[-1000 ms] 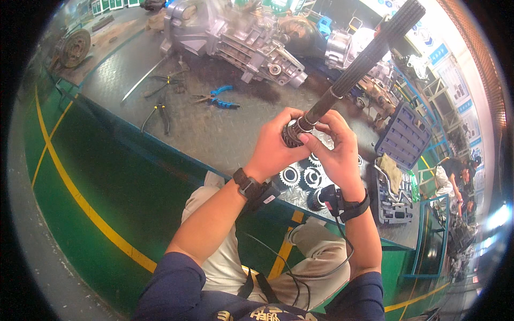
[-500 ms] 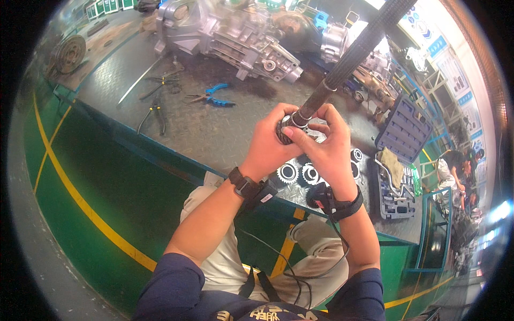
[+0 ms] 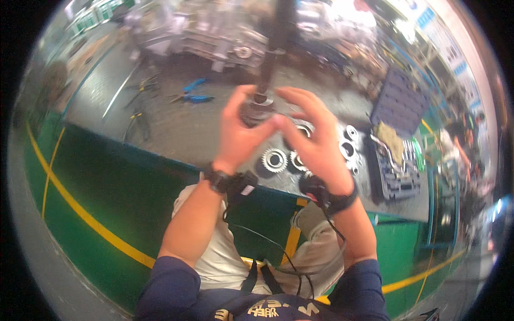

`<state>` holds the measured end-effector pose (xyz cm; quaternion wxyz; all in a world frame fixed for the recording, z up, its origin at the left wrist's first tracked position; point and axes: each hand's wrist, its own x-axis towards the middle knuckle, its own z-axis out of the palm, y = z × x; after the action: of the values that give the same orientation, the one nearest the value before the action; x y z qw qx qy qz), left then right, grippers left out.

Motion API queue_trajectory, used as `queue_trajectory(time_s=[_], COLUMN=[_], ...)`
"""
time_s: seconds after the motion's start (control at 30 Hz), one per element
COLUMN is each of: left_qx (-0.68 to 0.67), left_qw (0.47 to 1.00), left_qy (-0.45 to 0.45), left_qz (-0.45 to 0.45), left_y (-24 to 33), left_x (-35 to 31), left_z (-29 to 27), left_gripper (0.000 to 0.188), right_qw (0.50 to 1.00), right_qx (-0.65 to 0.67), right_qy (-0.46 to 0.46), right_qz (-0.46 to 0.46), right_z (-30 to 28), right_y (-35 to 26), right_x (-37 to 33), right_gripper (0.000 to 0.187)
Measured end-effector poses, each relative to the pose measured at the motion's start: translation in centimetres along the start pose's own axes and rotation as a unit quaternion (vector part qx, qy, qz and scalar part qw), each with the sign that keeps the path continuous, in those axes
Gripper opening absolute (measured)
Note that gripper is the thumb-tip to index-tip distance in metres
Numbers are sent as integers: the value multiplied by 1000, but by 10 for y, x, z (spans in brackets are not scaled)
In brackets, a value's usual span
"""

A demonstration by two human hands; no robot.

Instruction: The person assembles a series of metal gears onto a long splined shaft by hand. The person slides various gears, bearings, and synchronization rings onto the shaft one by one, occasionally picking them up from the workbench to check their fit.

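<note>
A long dark metal shaft point(image 3: 269, 67) stands nearly upright between my hands, its lower end in a wider dark ring-shaped part with a shiny collar point(image 3: 262, 100). My left hand point(image 3: 236, 131) wraps round this lower part from the left, thumb across its front. From the right, my right hand point(image 3: 318, 140) curves its fingers and thumb against the same end; motion blurs the fingertips. Below the hands, a toothed gear point(image 3: 265, 159) lies on the metal bench. Other gears and rings lie to its right, partly hidden by my right hand.
Blue-handled pliers point(image 3: 198, 98) and darker pliers point(image 3: 138, 125) lie at the left of the bench point(image 3: 176, 136). Large metal gearbox housings point(image 3: 203, 43) stand along the back. An opened tool case point(image 3: 399, 184) with a cloth sits at the right. People are at work far right.
The shaft has swung from leaning far right to nearly upright. Both hands have moved a little left with its lower end, and my right hand's grip looks looser. The view has shifted and blurred.
</note>
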<state>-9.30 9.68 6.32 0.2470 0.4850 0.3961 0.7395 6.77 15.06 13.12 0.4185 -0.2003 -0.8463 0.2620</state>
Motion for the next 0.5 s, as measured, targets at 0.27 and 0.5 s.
queue_trajectory(time_s=[0.27,0.5], left_qx=[39,45], left_qw=[998,997], left_qy=[44,51], left_qz=[25,-30], left_y=[-12,2], left_x=[3,-16], left_z=[0,-13], left_gripper=[57,60], right_qw=[996,993], right_qx=[-29,29], right_qy=[78,96], right_qz=[-41,-59], right_z=[28,29], right_y=[3,-11], right_x=[15,22], right_gripper=[39,33])
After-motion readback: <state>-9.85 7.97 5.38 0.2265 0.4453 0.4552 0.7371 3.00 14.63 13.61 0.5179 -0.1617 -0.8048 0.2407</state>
